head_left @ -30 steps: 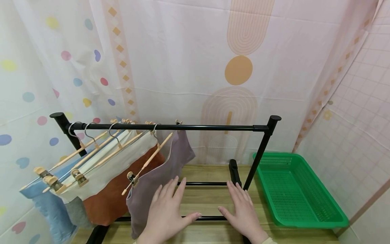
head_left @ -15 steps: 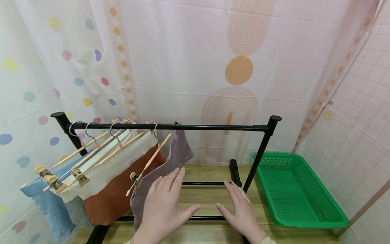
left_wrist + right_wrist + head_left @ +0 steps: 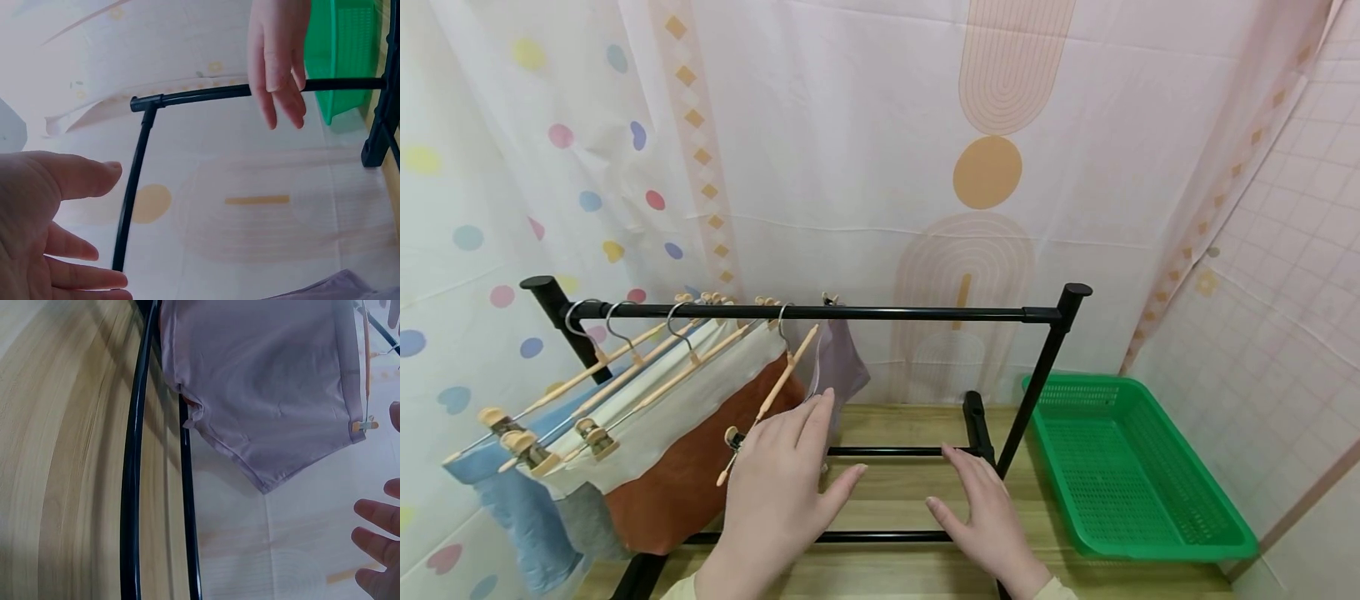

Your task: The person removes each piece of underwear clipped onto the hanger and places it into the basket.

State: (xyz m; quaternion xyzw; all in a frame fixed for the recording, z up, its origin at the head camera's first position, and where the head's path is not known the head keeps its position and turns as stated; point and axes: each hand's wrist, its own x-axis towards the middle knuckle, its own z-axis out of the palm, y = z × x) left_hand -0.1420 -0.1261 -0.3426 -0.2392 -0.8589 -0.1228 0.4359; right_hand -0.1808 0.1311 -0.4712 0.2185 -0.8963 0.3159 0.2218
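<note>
A pair of lilac shorts [image 3: 269, 394] hangs from a wooden clip hanger [image 3: 785, 379] on the black rack's top bar [image 3: 925, 313]. My left hand [image 3: 775, 483] is beside this hanger, fingers extended and thumb spread, overlapping its near clip and much of the shorts in the head view. To the right, my right hand [image 3: 988, 521] hovers inside the rack's right post, fingers extended and thumb apart. Nothing is held in either palm. Farther left on the bar are rust-brown [image 3: 700, 467], grey [image 3: 591, 521] and light blue [image 3: 527, 517] garments on similar hangers.
A green plastic basket [image 3: 1150, 467] stands on the wooden surface [image 3: 880, 492] right of the rack. Black lower bars [image 3: 887, 537] cross near the surface. Behind hangs a patterned curtain [image 3: 850, 150].
My left hand has moved left, up against the lilac shorts, which it now covers more. The near end of their hanger has swung slightly right. My right hand has drifted slightly left.
</note>
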